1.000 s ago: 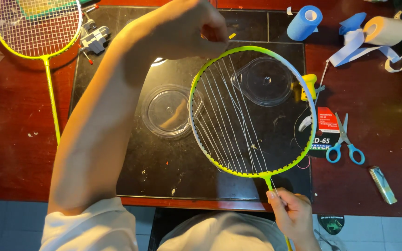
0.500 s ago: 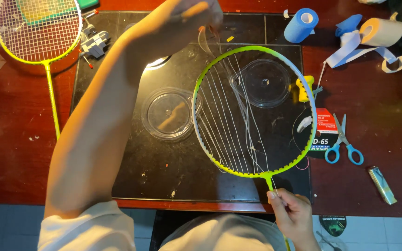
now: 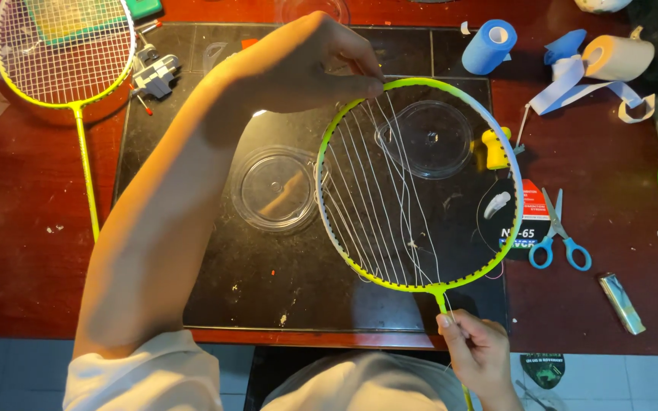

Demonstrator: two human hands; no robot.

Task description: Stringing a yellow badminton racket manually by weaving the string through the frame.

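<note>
racket (image 3: 329, 205) is partly strung: a dozen or so main strings (image 3: 378, 198) run lengthwise, no crosses yet. left hand (image 3: 306, 65) pinches string at the frame's 12 o'clock; right hand (image 3: 477, 350) is clenched on the shaft at 6.

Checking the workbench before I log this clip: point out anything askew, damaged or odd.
The racket frame in hand has only lengthwise strings, loose and uneven, with no cross strings. The left hand pinches string at its top rim; the right hand holds the shaft. Pale tape trails unrolled beside the rolls. Small crumbs dot the black mat.
</note>
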